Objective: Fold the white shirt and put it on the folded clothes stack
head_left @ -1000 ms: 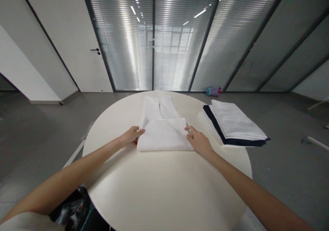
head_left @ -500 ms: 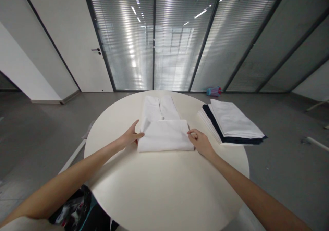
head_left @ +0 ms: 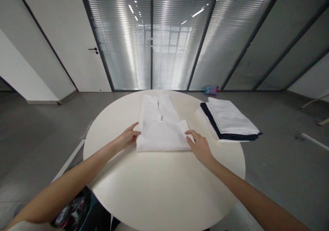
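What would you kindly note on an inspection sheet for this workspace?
Surface: round white table.
Work items: white cloth, partly folded; to its right, a stack of white and dark cloths, seemingly overhanging the table's rim.
Clutter: blue-and-red object on the floor; dark bundle at lower left.
Hands: left hand at the cloth's left edge, right hand at its right edge, grip unclear.
Cables: nothing seen.
Surroundings: glass panels with blinds, white door at left.

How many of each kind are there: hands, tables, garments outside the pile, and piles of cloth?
Hands: 2 (left hand, right hand)
Round white table: 1
Partly folded white garment: 1
Pile of folded white and dark cloth: 1
Total: 5, the pile counted as one
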A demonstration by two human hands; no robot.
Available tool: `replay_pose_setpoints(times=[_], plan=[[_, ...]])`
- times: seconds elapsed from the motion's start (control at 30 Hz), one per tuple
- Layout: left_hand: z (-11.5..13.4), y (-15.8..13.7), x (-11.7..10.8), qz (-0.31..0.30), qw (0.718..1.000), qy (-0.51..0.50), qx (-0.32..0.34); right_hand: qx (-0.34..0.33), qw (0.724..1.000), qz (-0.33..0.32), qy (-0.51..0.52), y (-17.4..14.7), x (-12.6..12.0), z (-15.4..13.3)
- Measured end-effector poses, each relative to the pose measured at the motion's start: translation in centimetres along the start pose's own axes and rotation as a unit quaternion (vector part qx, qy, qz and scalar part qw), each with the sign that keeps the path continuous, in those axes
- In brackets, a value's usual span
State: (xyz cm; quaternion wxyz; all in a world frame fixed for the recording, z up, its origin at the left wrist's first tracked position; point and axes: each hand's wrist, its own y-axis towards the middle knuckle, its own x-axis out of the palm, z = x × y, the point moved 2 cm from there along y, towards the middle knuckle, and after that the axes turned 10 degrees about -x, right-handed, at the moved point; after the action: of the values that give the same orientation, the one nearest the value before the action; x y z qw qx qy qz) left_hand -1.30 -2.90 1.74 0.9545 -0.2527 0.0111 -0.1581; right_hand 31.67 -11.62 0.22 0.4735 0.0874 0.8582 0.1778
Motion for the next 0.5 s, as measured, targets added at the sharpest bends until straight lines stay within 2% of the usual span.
replay_pose_setpoints(times=[0.07, 0.1, 0.13, 0.17, 0.23, 0.3, 0.33, 0.4, 0.5], plan=[[0.5, -0.1, -0.3, 0.016, 0.998, 0.061, 0.0, -0.001, 1.0, -0.023, -0.019, 0.2, 0.0, 0.1], [0.8, -0.1, -0.5, 0.054, 0.993, 0.107, 0.022, 0.005, 0.999, -0.029, -0.012, 0.4, 0.0, 0.2], [1.3, -0.3, -0.5, 0.101, 0.979, 0.162, 0.071, 0.011, 0.999, -0.031, 0.001, 0.7, 0.1, 0.3], [1.8, -0.5, -0.3, 0.149, 0.953, 0.221, 0.14, 0.015, 0.999, -0.028, 0.012, 0.9, 0.2, 0.4], [2.6, -1.0, 1.0, 0.201, 0.87, 0.342, 0.293, 0.018, 1.0, -0.019, 0.016, 1.4, 0.4, 0.5], [2.6, -1.2, 2.9, 0.173, 0.779, 0.462, 0.387, 0.022, 1.0, -0.022, 0.0, 1.7, 0.7, 0.5], [2.3, -1.1, 3.8, 0.147, 0.743, 0.516, 0.399, 0.027, 0.999, -0.029, -0.01, 1.8, 0.8, 0.5], [1.3, -0.4, 5.0, 0.105, 0.702, 0.596, 0.375, 0.043, 0.997, -0.05, -0.032, 1.9, 1.0, 0.4], [-0.4, 0.9, 5.3, 0.08, 0.693, 0.645, 0.313, 0.066, 0.991, -0.089, -0.078, 1.8, 0.6, 0.2]])
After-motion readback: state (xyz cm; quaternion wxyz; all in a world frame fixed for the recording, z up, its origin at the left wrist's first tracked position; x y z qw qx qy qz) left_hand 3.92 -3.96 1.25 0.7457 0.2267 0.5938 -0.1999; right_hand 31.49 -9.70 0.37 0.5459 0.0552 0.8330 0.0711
